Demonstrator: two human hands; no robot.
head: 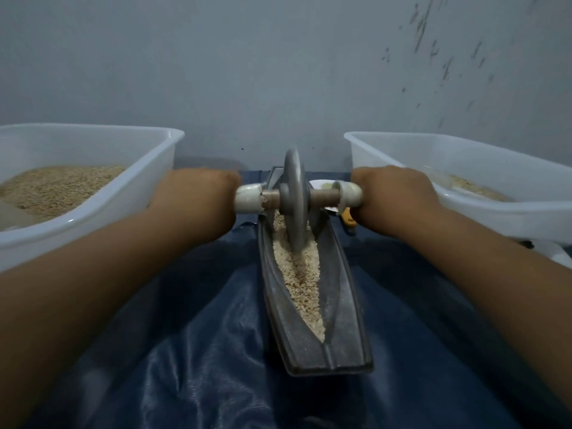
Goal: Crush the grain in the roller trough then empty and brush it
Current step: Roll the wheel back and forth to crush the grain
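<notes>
Forearms: both reach forward from the bottom corners of the view, over a dark blue sheet that covers the work surface.
Left tub: a white plastic tub stands at the far left and holds a bed of pale grain; its left part is cut off by the frame.
Left hand: the left hand is closed around the white sleeve at the left end of the axle.
Roller: the grey metal disc stands upright in the far half of the trough, its lower edge sunk in the grain.
Trough: the long, boat-shaped metal trough lies between the two arms and points away from the person; the grain in trough fills its groove almost from end to end.
Right hand: the right hand is wrapped around the white sleeve at the right end of the axle.
Right tub: a second white tub stands at the far right, with some grain inside.
Step in hand: I judge this is the crushing step, since the kernels look only partly broken.
Next move: probably a roll back toward the near end, with even pressure from both hands so the disc stays in the groove.
Hard to make out: the fingers are hidden under the hands; a small yellow object beside the right hand is too covered to identify, and no brush is visible.
</notes>
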